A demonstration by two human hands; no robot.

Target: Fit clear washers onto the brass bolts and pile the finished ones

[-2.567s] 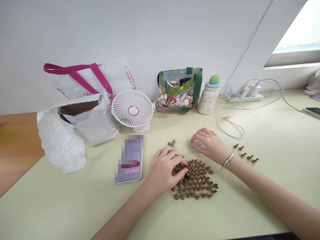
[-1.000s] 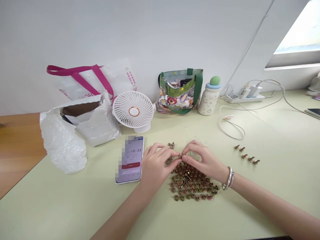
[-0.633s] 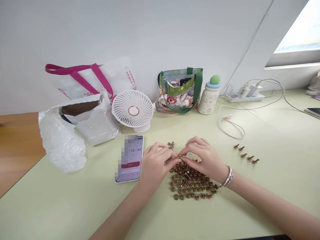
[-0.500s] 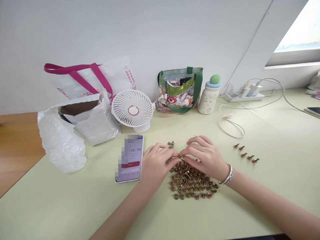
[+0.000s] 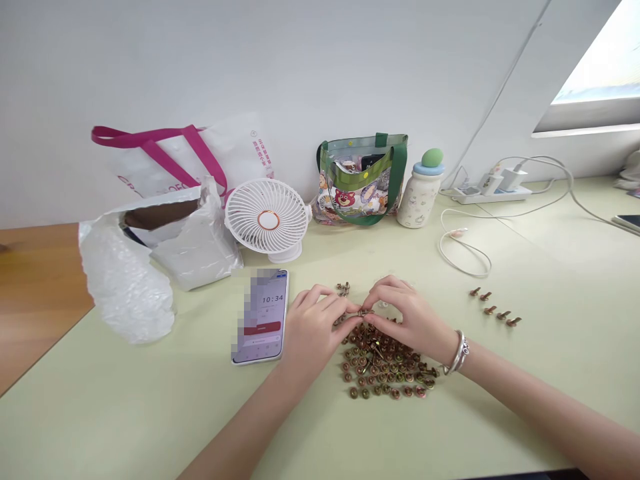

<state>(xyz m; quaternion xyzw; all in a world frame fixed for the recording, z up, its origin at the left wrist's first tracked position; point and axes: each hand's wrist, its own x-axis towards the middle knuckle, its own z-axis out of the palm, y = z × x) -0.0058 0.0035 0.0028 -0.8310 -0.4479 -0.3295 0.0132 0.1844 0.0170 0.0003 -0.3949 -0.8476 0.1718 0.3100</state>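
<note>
Above a pile of brassy screws (image 5: pixel 383 350), my two hands meet fingertip to fingertip. My left hand (image 5: pixel 315 327) pinches a small screw (image 5: pixel 367 312) between thumb and forefinger. Closed on the same screw from the other side is my right hand (image 5: pixel 413 323), also in a thumb-and-finger pinch. Fingers partly cover the screw, so its full shape is hidden. Nearer the table edge, many screws stand head-down or lie in rough rows. A few more screws (image 5: pixel 343 289) lie just beyond my left fingers.
Several separate screws (image 5: pixel 490 311) lie to the right. A phone (image 5: pixel 260 320) rests left of my left hand. Behind stand a white fan (image 5: pixel 267 217), a plastic bag (image 5: pixel 125 280), a green-handled bag (image 5: pixel 360 187) and a bottle (image 5: pixel 419 197). A cable (image 5: pixel 467 267) runs from a power strip (image 5: pixel 490 193).
My right hand has shifted slightly and its raised fingers have curled lower. The pinched screw has turned a little between the fingertips. My left hand stays almost still.
</note>
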